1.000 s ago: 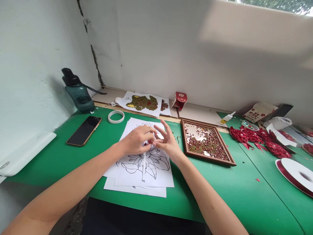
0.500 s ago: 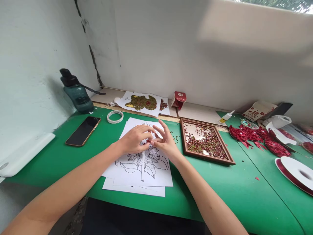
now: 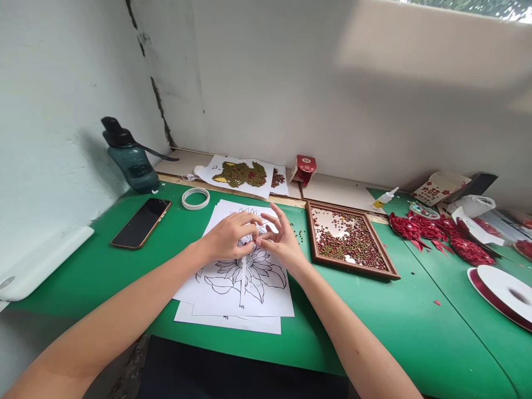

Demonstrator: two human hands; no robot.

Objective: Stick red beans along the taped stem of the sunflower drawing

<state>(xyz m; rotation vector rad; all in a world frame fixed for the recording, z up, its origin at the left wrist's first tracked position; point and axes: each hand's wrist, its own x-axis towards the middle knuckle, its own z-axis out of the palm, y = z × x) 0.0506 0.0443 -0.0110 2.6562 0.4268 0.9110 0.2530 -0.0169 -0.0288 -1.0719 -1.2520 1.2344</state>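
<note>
A sunflower line drawing (image 3: 245,280) on white paper tops a small stack of sheets on the green table mat (image 3: 386,327). Both hands meet over the flower's centre. My left hand (image 3: 228,237) lies curled, knuckles up, fingertips pressed down on the paper; what is under them is hidden. My right hand (image 3: 281,239) has thumb and forefinger pinched together against the left fingertips, the other fingers spread upward. Whatever the pinch holds is too small to make out. A wooden frame tray (image 3: 351,241) filled with red and green beans lies just right of my right hand.
A phone (image 3: 142,222), a tape roll (image 3: 195,198) and a dark water bottle (image 3: 130,155) sit at left. A finished bean picture (image 3: 243,174) and a red box (image 3: 305,168) rest on the back ledge. Red ribbon bows (image 3: 436,233), a glue bottle (image 3: 385,198) and a ribbon spool (image 3: 502,293) lie at right.
Red beads showing between the fingertips a second ago are now covered. My right hand's spread fingers have curled slightly; both hands stay over the flower's centre.
</note>
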